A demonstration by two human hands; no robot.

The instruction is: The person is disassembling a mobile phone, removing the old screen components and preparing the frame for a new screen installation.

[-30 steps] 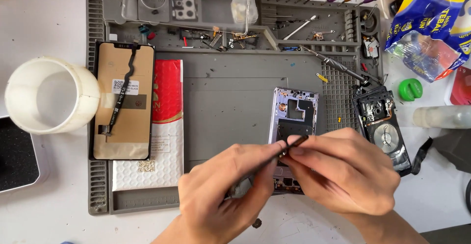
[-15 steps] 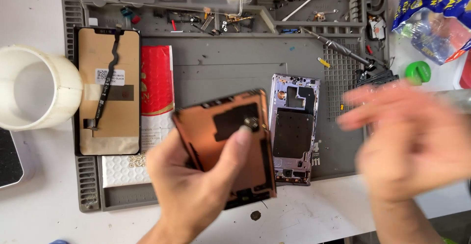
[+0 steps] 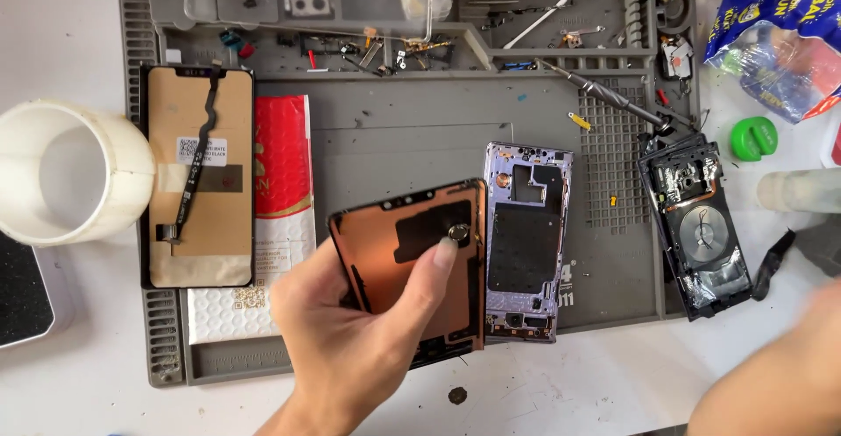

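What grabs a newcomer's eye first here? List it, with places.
At centre, the left hand holds up a copper-backed phone screen panel, thumb on its back. Just right of it, a purple gutted phone frame lies flat on the grey repair mat. The right hand blurs at the lower right corner.

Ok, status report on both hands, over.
Left hand grips copper-backed screen panel, thumb on top. Right hand blurred, empty. Purple phone frame beside panel.

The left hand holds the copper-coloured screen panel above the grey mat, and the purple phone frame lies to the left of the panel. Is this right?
Not quite. In the head view, the purple phone frame lies to the right of the copper-coloured screen panel, which the left hand holds above the grey mat.
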